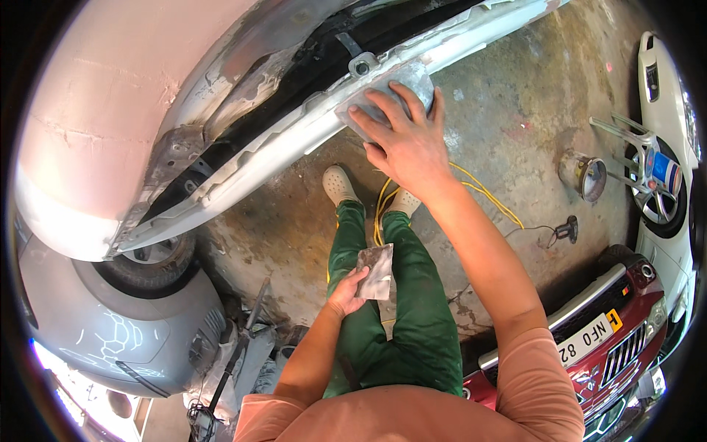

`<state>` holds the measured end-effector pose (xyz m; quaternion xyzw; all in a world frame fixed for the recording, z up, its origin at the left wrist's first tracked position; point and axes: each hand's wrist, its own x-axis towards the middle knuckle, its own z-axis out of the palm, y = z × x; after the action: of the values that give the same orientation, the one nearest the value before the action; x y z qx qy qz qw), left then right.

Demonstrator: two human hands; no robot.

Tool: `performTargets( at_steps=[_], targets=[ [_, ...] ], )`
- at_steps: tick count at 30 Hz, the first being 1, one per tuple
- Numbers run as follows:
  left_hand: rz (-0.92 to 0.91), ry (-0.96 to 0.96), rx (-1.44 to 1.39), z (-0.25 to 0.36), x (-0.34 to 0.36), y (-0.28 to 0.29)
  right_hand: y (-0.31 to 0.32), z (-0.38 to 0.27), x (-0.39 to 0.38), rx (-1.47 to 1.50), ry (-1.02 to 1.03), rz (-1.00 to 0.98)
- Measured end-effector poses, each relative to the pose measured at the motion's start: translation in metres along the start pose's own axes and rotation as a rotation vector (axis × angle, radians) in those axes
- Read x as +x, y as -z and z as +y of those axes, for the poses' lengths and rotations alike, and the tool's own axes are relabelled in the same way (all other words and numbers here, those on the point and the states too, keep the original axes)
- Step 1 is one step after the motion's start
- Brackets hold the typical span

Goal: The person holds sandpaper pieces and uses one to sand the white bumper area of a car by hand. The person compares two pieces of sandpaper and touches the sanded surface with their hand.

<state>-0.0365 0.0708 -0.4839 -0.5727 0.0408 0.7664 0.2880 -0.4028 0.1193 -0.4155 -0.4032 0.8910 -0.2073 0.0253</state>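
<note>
My right hand (403, 136) presses a grey sheet, apparently abrasive paper (418, 81), against the long white body panel edge (287, 132) that runs diagonally across the top; its fingers are spread over the sheet. Just above sits a small metal bracket (362, 65). The car body (96, 103) behind it has pinkish filler and bare grey patches, with a dark gap along the panel. Lower down, my left hand (347, 291) grips a creased grey sheet (377, 271) in front of my green trousers.
A grey car (140, 324) stands lower left, a maroon car (618, 353) lower right, a white car (655, 243) far right. A can (593, 177), a folding stand (622, 125), a yellow hose (493, 199) and a small tool (567, 229) are on the stained floor (515, 96).
</note>
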Motion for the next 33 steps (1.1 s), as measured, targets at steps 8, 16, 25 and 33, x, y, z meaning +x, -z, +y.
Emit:
performTargets(
  at_steps=[8, 16, 25, 33],
  targets=[
    [-0.042, -0.026, 0.014, 0.0, 0.001, -0.002, 0.013, 0.008, -0.007, -0.022, -0.025, -0.029],
    [-0.018, -0.005, 0.051, 0.002, -0.001, -0.004, 0.004, 0.015, -0.013, -0.031, -0.022, -0.06],
    [-0.017, -0.001, 0.041, 0.0, 0.008, 0.005, 0.016, 0.027, 0.005, 0.006, 0.002, 0.029],
    [-0.011, 0.0, 0.023, 0.001, 0.008, 0.002, 0.009, 0.033, -0.011, 0.009, -0.016, -0.014]
  ],
)
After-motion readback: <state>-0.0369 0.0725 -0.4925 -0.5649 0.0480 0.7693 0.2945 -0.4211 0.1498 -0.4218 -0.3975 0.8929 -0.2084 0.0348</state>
